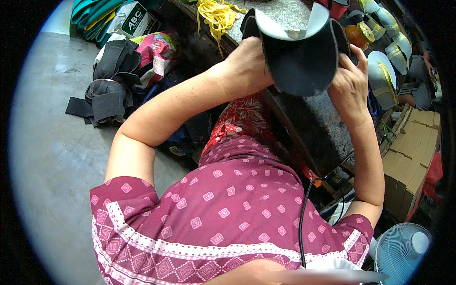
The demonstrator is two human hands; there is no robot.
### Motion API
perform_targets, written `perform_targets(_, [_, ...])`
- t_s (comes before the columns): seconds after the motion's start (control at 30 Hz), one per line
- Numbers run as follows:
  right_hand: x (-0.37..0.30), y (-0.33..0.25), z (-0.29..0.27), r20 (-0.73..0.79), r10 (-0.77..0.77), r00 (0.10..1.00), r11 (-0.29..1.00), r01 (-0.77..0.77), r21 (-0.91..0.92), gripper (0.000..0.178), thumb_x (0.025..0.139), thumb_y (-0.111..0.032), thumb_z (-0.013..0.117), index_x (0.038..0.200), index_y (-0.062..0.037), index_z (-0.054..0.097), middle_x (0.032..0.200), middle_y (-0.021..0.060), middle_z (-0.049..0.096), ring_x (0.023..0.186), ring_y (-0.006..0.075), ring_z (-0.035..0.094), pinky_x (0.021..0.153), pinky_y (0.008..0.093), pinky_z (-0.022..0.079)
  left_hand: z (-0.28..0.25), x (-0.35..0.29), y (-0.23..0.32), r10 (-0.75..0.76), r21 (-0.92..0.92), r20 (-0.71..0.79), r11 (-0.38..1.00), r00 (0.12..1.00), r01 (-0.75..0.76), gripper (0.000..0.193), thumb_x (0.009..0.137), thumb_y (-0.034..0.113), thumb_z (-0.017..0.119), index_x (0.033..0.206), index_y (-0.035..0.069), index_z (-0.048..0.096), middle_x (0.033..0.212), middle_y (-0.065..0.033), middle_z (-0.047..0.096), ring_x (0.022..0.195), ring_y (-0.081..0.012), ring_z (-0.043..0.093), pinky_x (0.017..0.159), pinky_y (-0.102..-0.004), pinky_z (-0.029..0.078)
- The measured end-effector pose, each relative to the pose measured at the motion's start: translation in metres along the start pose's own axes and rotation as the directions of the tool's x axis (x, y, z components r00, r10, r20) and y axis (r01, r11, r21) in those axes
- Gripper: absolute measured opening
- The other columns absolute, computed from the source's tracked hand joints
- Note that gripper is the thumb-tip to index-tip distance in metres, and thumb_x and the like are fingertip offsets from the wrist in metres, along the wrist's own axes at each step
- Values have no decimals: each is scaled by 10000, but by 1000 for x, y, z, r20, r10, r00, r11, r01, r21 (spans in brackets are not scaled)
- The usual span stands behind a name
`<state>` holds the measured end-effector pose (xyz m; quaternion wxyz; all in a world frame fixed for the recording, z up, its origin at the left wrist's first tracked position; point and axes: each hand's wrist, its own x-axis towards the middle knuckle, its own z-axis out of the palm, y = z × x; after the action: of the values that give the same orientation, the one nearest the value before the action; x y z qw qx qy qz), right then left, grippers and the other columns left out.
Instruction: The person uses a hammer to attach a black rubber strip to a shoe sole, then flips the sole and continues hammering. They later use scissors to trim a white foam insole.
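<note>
A black curved piece with a pale grey-white lining (pixel 300 61), shaped like a shoe upper, is held up over the edge of the worktable (pixel 285 13). My left hand (pixel 249 59) grips its left side, with the fingers hidden behind it. On the opposite side my right hand (pixel 349 85) is closed round the edge. One finger of that hand points upward, and the thumb is out of sight. The piece's rounded black end hangs toward me, and its lined hollow faces away.
Yellow straps (pixel 217 19) hang off the table's left edge. Several grey curved pieces (pixel 381 76) and a yellow roll (pixel 359 35) lie at the right. Stacked cardboard (pixel 411 152) and a fan (pixel 403 251) stand at lower right. Bundled black strips (pixel 109 92) are at left.
</note>
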<state>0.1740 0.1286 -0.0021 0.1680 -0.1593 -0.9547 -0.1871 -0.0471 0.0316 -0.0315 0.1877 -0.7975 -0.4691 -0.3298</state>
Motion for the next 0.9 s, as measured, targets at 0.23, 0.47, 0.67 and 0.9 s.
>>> perform_targets(0.23, [17,21,5,-3,60,998,971,-58,230,137,829,-215,751,952,-166,716,781,23,703,785,205,685,990,454,440,-1,33,-15,-256,35,394,964,883,264,240,900,339,640,1016,133,677,755,-141,691,729,-348,703,622,-477,559])
perform_targets(0.47, [33,30,36,-73,221,973,915,-180,360,317,794,-207,785,1082,-148,665,1025,23,681,950,240,657,962,411,434,20,66,-38,-282,90,624,952,729,291,290,854,329,709,1036,103,720,907,-182,714,912,-379,695,803,-493,551])
perform_targets(0.67, [19,3,17,-400,71,914,981,9,193,236,734,-173,794,958,-186,721,1054,-30,644,1021,205,587,930,391,429,17,70,-36,-282,64,659,944,697,322,280,825,309,741,983,78,723,912,-189,717,926,-380,698,820,-480,559])
perform_targets(0.9, [9,-18,34,-253,-4,967,993,33,112,311,768,-180,753,1077,-173,722,1066,-43,649,1055,161,579,956,370,401,19,67,-35,-282,120,647,955,708,270,288,817,240,751,1049,69,754,1018,-181,732,985,-342,713,834,-443,577])
